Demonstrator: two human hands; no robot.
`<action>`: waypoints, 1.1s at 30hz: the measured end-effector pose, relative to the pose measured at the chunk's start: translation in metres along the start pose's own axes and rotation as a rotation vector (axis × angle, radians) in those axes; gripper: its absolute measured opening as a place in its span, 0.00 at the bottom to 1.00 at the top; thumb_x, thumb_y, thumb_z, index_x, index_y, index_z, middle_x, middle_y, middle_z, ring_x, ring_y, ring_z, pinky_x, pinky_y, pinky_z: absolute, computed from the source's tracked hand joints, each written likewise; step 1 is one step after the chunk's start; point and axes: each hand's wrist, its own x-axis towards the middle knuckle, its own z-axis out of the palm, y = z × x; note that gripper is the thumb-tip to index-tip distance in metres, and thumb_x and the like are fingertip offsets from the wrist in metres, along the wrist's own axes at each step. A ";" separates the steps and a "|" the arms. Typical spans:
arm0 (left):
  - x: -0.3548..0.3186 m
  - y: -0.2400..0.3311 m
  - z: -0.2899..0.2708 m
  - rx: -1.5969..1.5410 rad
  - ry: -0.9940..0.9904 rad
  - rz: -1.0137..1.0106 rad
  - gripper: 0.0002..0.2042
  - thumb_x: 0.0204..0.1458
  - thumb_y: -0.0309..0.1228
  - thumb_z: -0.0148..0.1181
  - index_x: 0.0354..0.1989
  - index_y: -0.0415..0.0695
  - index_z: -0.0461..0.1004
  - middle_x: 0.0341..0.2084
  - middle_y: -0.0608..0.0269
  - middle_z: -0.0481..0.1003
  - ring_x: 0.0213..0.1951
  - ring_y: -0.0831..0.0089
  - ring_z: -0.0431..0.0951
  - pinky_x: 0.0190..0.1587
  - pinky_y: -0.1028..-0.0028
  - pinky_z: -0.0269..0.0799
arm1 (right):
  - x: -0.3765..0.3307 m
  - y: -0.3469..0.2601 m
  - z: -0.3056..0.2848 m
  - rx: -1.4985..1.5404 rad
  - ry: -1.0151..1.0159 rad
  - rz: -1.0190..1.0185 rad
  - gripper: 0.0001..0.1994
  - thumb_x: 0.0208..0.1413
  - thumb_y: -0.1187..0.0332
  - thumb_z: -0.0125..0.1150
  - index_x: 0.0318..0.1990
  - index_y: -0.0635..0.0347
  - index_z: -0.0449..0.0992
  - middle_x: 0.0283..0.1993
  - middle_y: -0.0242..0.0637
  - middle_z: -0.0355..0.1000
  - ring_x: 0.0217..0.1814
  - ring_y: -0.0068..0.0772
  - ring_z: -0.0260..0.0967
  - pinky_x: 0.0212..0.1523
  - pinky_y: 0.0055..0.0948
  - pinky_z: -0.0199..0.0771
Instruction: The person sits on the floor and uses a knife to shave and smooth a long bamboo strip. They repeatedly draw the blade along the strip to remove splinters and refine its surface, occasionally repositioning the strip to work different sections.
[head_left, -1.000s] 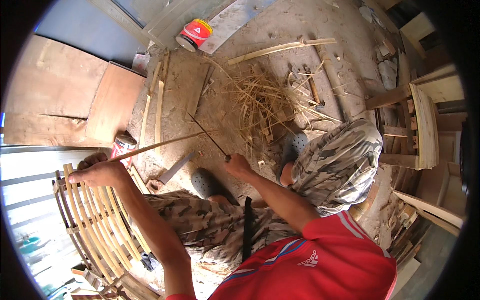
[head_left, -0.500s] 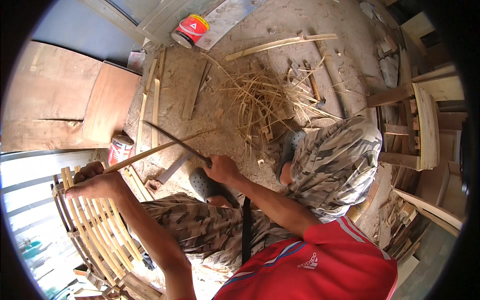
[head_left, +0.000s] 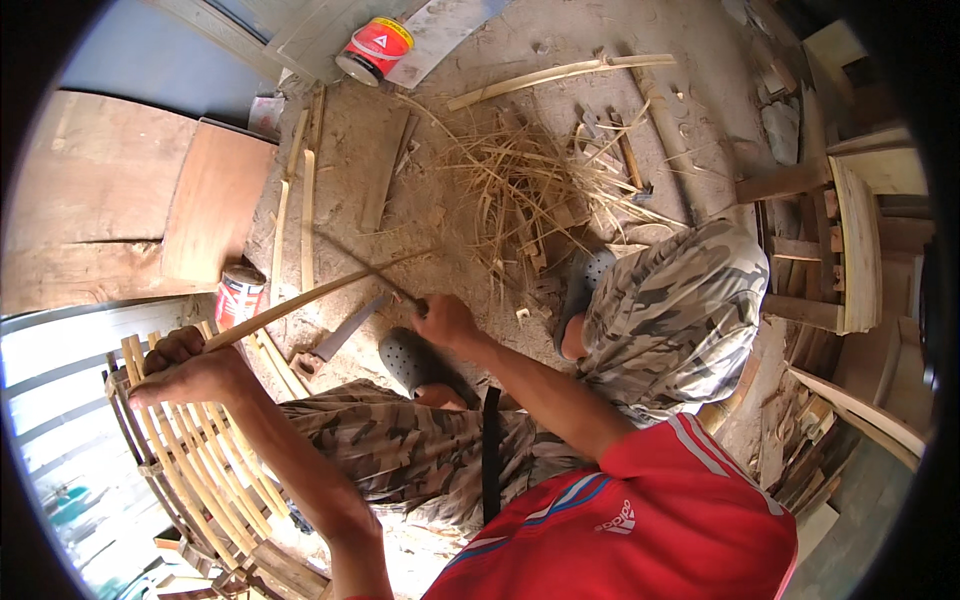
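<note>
Pale strip (head_left: 290,306) in L hand (head_left: 192,370), fingers wrapped round its near-left end, beside slatted rack (head_left: 178,452); long axis runs far-right over floor (head_left: 350,140). R hand (head_left: 445,322), near side of strip's far end, fingers clenched on dark long tool (head_left: 394,287), angled far-left, crossing strip; contact unclear. L hand nearer, obv.

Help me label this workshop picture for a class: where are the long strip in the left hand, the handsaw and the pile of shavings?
Long strip (head_left: 290,307): head view, partway along its length.
Handsaw (head_left: 348,328): head view, on its blade.
Pile of shavings (head_left: 520,190): head view, near its middle.
</note>
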 end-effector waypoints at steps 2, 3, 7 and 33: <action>-0.004 0.004 0.006 -0.006 0.006 0.008 0.34 0.50 0.72 0.18 0.18 0.51 0.44 0.11 0.70 0.45 0.15 0.75 0.48 0.20 0.79 0.47 | 0.006 0.036 0.000 0.027 -0.050 0.131 0.15 0.49 0.59 0.58 0.30 0.64 0.78 0.27 0.53 0.75 0.33 0.53 0.75 0.35 0.46 0.74; -0.002 0.002 0.008 -0.042 -0.023 0.029 0.33 0.51 0.72 0.20 0.19 0.51 0.45 0.12 0.70 0.45 0.15 0.76 0.47 0.18 0.79 0.46 | 0.009 0.054 -0.006 0.050 -0.103 0.173 0.16 0.49 0.58 0.58 0.32 0.65 0.78 0.28 0.53 0.75 0.35 0.53 0.75 0.36 0.46 0.74; -0.010 -0.007 0.009 -0.054 -0.063 0.063 0.32 0.51 0.72 0.25 0.21 0.51 0.45 0.13 0.71 0.45 0.13 0.78 0.46 0.16 0.79 0.43 | 0.007 0.061 -0.005 -0.077 -0.050 0.231 0.18 0.51 0.56 0.57 0.34 0.65 0.78 0.31 0.53 0.76 0.37 0.50 0.76 0.37 0.45 0.75; 0.002 -0.010 -0.005 -0.277 -0.325 0.059 0.36 0.49 0.72 0.37 0.34 0.45 0.64 0.20 0.63 0.63 0.15 0.77 0.60 0.19 0.79 0.59 | -0.027 0.107 -0.027 0.026 -0.281 0.632 0.13 0.50 0.64 0.57 0.32 0.69 0.76 0.32 0.51 0.73 0.33 0.48 0.73 0.34 0.46 0.72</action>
